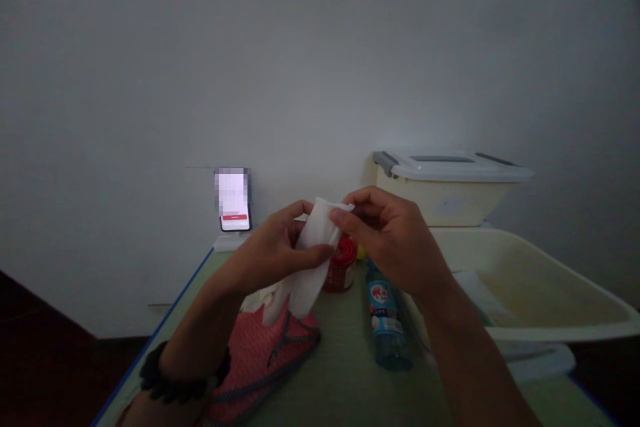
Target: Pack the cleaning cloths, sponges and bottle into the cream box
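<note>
A: Head view. State of grip?
B: Held in mid-air from both sides: white sock-like cloth point(317, 230). Clasped along the body by the left hand point(273, 250), thumb across the front; pinched at the top edge by the right hand point(395, 233).

A: Possible failures, with causes?
B: Judged likeliest: slipping of the top edge, from so narrow a pinch. Possible too: overstretching, from pulling in opposed directions. Also snagging of the loose lower end on the pink towel point(250, 367); touching or just above, cannot tell. Also knocking of the blue-labelled bottle point(385, 320), from lowering the right hand.

A: Edges and room?
B: Leftward, blue-trimmed border of the green tabletop point(335, 367). Rightward, rim of the white basin point(565, 332); behind it, lidded storage box point(430, 197). Just beyond the cloth, red roll point(341, 273), limiting forward reach. Best for lowering: strip between towel and bottle. Upward, open air before the wall point(320, 67).
</note>
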A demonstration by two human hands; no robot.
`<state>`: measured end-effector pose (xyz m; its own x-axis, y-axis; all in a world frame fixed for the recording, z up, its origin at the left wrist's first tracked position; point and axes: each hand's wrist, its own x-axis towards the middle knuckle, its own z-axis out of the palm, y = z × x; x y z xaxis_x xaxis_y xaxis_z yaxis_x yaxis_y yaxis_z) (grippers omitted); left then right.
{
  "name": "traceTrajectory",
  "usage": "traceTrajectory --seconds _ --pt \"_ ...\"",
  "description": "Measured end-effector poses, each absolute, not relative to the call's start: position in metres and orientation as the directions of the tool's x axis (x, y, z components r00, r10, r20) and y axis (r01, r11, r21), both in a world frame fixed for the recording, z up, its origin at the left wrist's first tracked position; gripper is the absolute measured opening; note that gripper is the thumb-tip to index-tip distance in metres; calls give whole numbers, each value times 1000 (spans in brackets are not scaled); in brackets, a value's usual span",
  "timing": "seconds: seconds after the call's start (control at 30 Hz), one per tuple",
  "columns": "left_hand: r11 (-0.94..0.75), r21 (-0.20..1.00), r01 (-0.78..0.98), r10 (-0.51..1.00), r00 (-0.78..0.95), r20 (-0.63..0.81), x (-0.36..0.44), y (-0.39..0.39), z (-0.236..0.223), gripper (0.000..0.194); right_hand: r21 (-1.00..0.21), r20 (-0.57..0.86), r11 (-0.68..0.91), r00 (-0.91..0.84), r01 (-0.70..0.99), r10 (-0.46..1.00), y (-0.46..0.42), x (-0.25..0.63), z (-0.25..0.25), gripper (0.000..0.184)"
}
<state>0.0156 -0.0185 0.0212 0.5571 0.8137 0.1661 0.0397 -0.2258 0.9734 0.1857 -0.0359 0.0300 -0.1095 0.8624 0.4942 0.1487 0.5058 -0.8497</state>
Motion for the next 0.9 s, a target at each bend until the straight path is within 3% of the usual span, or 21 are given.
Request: traceTrajectory --seconds 0.13,0.33,0.57,0.77,0.9 --pt "-265 959 98 761 633 146 16 -21 22 38 -859 486 494 -84 134 870 -36 188 31 17" --pt "-227 954 196 743 668 39 16 -23 26 22 -861 503 504 -33 67 864 -37 197 37 19" --pt "-185 970 158 673 740 8 5 -17 25 11 -845 534 532 36 44 845 -37 205 42 19" --pt "-170 985 11 756 642 124 -1 -14 23 21 -831 554 557 119 11 824 -36 214 44 18" --pt "-163 986 47 777 622 99 -5 -15 24 16 -830 556 557 141 34 819 -36 216 44 17"
